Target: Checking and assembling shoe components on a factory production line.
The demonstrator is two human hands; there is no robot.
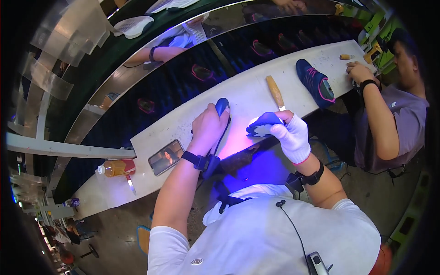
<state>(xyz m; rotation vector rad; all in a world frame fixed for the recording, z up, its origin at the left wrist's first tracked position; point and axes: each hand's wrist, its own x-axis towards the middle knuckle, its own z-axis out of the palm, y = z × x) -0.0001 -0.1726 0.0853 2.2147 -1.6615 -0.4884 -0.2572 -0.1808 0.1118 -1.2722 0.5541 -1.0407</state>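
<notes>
Two hands are closed over a long white workbench (250,94). The bare left hand (208,126) wraps around a dark-blue, rounded item (223,106), too covered to identify. At its three o'clock, the right hand (293,135), in a white knit glove (297,143), clamps a blue-and-white piece (263,123) at the bench's near edge. A wooden-handled knife (275,93) lies at that hand's eleven o'clock, a navy shoe with pink laces (311,80) at one. White surface stretches between the hands toward twelve; a dark-framed phone (166,157) lies at the left hand's eight.
</notes>
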